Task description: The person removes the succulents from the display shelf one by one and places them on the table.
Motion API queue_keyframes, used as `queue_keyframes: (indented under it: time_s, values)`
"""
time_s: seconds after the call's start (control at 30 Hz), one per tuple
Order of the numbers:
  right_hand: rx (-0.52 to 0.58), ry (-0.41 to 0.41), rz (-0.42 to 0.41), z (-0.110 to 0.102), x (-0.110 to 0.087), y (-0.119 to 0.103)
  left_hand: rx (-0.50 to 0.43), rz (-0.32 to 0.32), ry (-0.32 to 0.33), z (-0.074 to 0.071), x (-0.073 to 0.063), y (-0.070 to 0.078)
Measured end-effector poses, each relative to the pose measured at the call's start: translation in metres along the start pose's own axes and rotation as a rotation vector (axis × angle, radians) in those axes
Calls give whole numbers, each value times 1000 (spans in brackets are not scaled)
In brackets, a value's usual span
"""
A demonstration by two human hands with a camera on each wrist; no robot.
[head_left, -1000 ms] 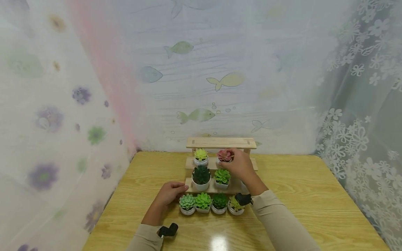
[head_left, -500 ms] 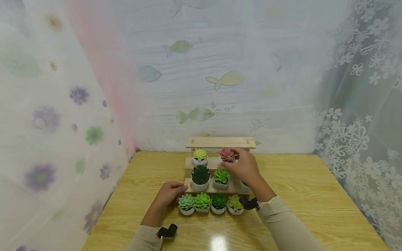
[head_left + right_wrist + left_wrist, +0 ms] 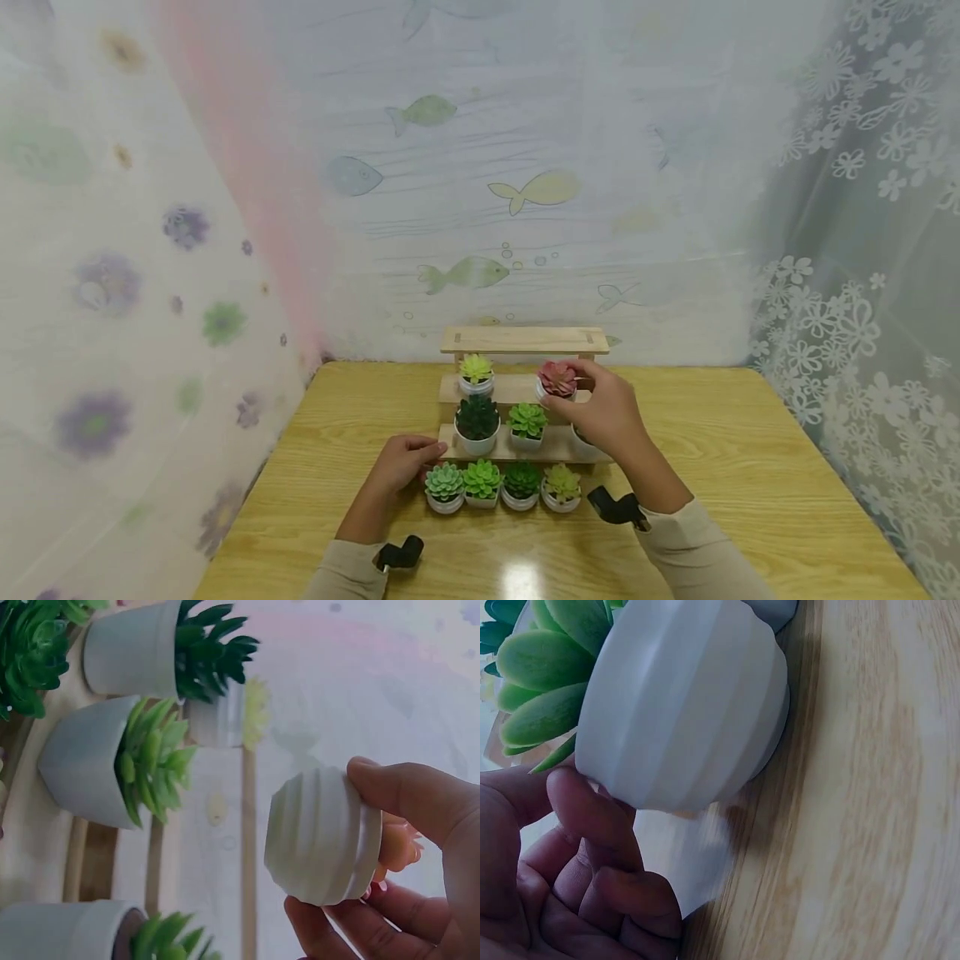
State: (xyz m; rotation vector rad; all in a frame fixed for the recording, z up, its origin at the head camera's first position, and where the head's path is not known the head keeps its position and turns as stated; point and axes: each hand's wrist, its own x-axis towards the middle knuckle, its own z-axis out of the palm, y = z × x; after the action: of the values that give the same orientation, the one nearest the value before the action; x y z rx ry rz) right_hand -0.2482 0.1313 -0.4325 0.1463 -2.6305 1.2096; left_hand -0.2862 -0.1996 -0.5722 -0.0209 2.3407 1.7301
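My right hand [image 3: 613,410] grips a small white ribbed pot with a red-pink succulent [image 3: 557,380]. In the right wrist view, thumb and fingers close round the rim of this white pot [image 3: 319,836]. It is at the right part of the middle tier of a wooden tiered plant stand [image 3: 525,339]; contact with the board cannot be told. My left hand [image 3: 405,463] pinches the left end of the lowest board [image 3: 447,435]. In the left wrist view, its curled fingers [image 3: 592,817] lie close beside a white pot with a green succulent [image 3: 682,705].
A yellow-green succulent [image 3: 476,371] stands left on the middle tier. The lowest board bears a dark green succulent [image 3: 477,421], a bright green one [image 3: 527,423] and a partly hidden white pot [image 3: 585,448]. Several potted succulents [image 3: 482,483] line the wooden table [image 3: 720,467] in front.
My right hand has moved rightward along the middle tier with the red-pink potted succulent. My left hand stays at the end of the lowest board.
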Motion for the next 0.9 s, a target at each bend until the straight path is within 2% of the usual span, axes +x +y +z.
queue_keyframes:
  time_s: [0.27, 0.63, 0.9]
  values:
    - [23, 2, -11, -12, -19, 0, -35, -3, -2, 2, -1, 0]
    - [60, -9, -8, -17, -36, 12, -17, -21, 9, 2, 0, -5]
    - [96, -26, -2, -21, -46, 14, 0, -34, 19, 2, 0, -1]
